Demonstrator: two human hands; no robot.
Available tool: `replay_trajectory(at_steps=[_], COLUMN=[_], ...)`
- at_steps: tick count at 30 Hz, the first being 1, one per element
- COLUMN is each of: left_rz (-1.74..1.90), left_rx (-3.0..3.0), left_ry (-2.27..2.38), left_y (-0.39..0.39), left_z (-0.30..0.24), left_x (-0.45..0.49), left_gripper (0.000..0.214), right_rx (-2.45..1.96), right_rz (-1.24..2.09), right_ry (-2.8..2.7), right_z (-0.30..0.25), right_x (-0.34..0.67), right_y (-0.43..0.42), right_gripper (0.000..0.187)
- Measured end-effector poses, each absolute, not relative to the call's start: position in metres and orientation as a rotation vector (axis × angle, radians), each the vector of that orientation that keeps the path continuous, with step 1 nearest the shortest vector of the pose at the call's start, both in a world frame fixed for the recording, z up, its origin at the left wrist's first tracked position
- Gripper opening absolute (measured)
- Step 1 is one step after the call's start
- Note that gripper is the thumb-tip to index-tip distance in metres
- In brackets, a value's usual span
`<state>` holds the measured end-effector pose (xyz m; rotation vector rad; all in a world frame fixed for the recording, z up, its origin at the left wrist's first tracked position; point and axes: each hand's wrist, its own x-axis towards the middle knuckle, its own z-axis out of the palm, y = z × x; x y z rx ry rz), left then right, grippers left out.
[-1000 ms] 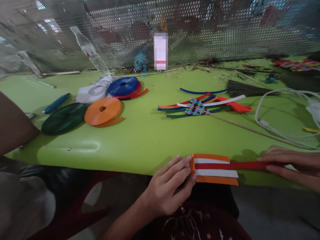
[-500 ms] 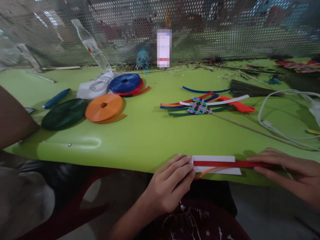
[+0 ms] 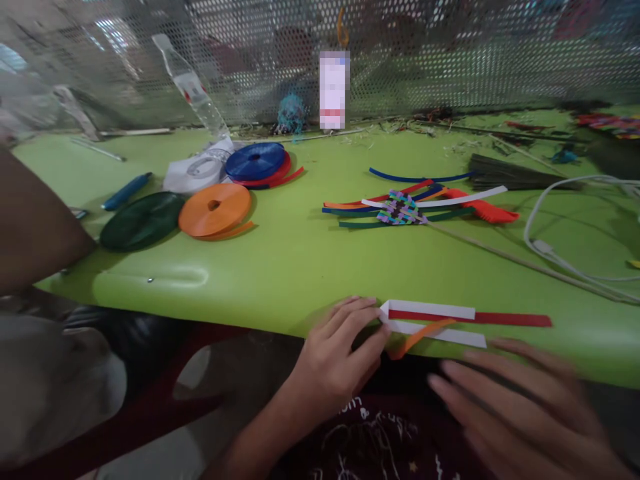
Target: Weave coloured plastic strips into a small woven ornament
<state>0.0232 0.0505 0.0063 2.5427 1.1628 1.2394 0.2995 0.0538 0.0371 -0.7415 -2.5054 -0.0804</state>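
Observation:
At the table's front edge, my left hand (image 3: 336,353) pinches the left end of a folded white strip (image 3: 433,309). Both of the white strip's arms extend to the right. Between them a red strip (image 3: 515,319) runs on past their ends and lies on the table. An orange strip (image 3: 423,335) bends out across the lower white arm, its far end loose. My right hand (image 3: 525,407) is blurred, below and right of the strips, with fingers apart and nothing seen in them. How the strips join is hidden under my left fingers.
A woven piece (image 3: 400,208) with loose coloured strips lies farther back. Left of it are an orange roll (image 3: 214,209), a dark green roll (image 3: 143,221), a blue roll (image 3: 256,161) and a blue cutter (image 3: 127,192). A white cable (image 3: 535,200) curls at the right.
My right hand has let go of the red strip and moved down and left, toward me. The orange strip's loose end now rises across the red strip. The view has shifted slightly.

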Motion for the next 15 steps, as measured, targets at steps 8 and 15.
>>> replay_trajectory(at_steps=[8, 15], left_rz=[1.194, 1.158], left_rx=[2.485, 2.544], left_ry=[1.22, 1.236], left_y=[0.05, 0.057], left_z=[0.008, 0.01], left_x=[0.025, 0.026], left_gripper=[0.026, 0.025], right_rx=[-0.707, -0.908], right_rz=[-0.082, -0.272], right_ry=[-2.558, -2.627], right_z=[0.035, 0.042], right_x=[0.265, 0.265], right_y=[0.074, 0.078], right_gripper=[0.031, 0.035])
